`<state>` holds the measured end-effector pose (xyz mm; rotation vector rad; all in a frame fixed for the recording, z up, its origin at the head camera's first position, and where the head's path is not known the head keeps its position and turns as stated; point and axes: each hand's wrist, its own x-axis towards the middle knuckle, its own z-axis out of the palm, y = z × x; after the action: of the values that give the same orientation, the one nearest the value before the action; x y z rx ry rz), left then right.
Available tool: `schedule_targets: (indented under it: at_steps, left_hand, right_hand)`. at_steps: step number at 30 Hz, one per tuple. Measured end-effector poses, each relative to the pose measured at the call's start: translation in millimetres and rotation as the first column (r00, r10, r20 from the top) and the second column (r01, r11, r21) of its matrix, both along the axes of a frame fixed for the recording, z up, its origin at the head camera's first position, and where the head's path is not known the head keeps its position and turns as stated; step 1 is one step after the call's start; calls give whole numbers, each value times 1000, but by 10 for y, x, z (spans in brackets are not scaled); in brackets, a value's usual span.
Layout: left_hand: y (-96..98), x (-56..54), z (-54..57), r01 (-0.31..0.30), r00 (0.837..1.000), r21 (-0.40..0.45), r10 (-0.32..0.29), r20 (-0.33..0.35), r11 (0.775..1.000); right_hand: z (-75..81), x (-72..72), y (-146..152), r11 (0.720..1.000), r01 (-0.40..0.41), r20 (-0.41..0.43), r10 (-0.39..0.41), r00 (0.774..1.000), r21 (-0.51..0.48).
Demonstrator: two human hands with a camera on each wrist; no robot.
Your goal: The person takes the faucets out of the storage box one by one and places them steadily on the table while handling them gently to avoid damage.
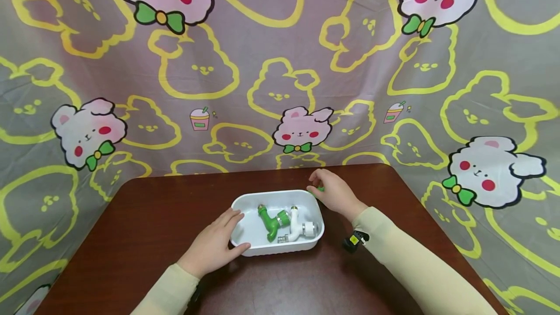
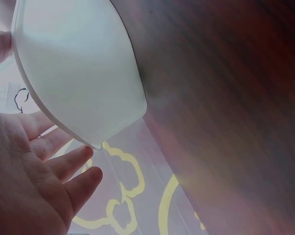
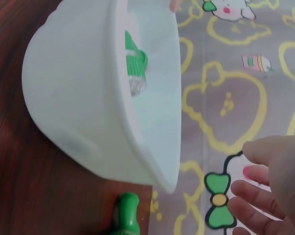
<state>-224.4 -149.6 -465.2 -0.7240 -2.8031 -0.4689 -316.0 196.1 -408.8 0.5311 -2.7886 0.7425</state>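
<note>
A grey-mauve cloth (image 1: 280, 43) printed with yellow outlines and white rabbit faces with green bows hangs behind and around a dark reddish-brown table (image 1: 166, 222). A white basin (image 1: 280, 249) with rounded corners stands on the table. In it lie a green tap (image 1: 268, 222), left of the middle, and a white tap (image 1: 295, 229) toward the right end, the two close side by side; whether they touch is hard to tell.

The person's left hand (image 1: 214, 243) is at the basin's left end, fingers extended and spread along the rim, thumb by the near corner, resting against it without clenching. The right hand (image 1: 336, 192) is just past the far right corner, its fingers loosely bent and grasping nothing. Near it, a green piece (image 3: 129, 211) lies on the table outside the basin, only partly visible. Pale sleeves (image 1: 420, 256) cover both arms, and a dark strapped device (image 1: 352, 242) sits at the right wrist.
</note>
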Motion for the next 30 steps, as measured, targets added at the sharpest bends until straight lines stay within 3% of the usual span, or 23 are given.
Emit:
schedule_targets:
  at_steps: [8, 14, 21, 30]
  left_hand:
    - [-2, -5, -11, -2, 1000, -1, 2, -15, 1000]
    - [3, -8, -11, -12, 1000, -8, 12, 4, 1000]
    - [-4, -13, -17, -9, 1000, -3, 9, -7, 1000]
    - [8, -15, -5, -11, 1000, -3, 11, 7, 1000]
  right_hand:
    - [16, 61, -169, 991, -100, -50, 104, 993, 89]
    - [-22, 80, -258, 976, -149, -32, 155, 987, 158]
    - [-60, 78, -379, 938, -229, -2, 238, 971, 261]
    - [-43, 82, -500, 898, -319, 34, 324, 945, 304]
